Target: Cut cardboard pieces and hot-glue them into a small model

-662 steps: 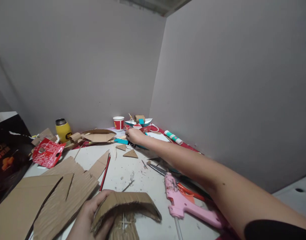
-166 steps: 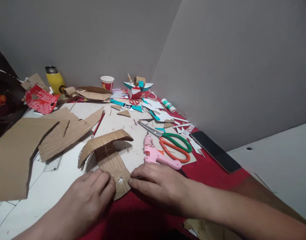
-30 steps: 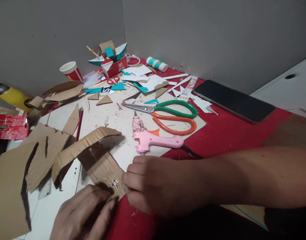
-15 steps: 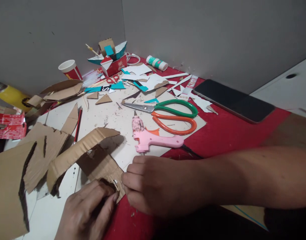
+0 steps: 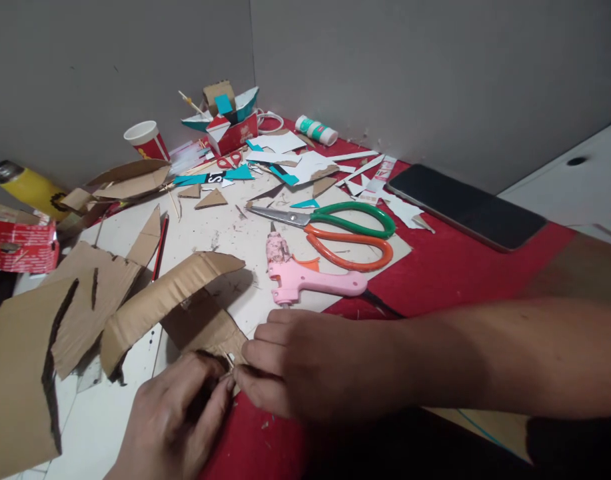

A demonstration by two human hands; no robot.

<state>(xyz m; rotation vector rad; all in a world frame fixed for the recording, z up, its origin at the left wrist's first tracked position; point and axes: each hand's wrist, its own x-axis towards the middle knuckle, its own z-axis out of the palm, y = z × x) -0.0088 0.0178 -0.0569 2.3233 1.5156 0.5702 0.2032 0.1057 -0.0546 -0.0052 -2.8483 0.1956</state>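
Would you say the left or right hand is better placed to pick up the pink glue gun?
Probably the right hand: the glue gun lies just beyond its fingers, while the left hand sits farther off at the cardboard piece.

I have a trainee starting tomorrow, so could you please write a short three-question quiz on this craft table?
1. True or false: the glue gun lies between the scissors and the right hand.
2. What do both hands pinch? A) cardboard model B) pencil C) phone
3. What colour is the cloth under the phone?

Key: 1 true; 2 A, left hand and right hand meet at its near end; 3 red.
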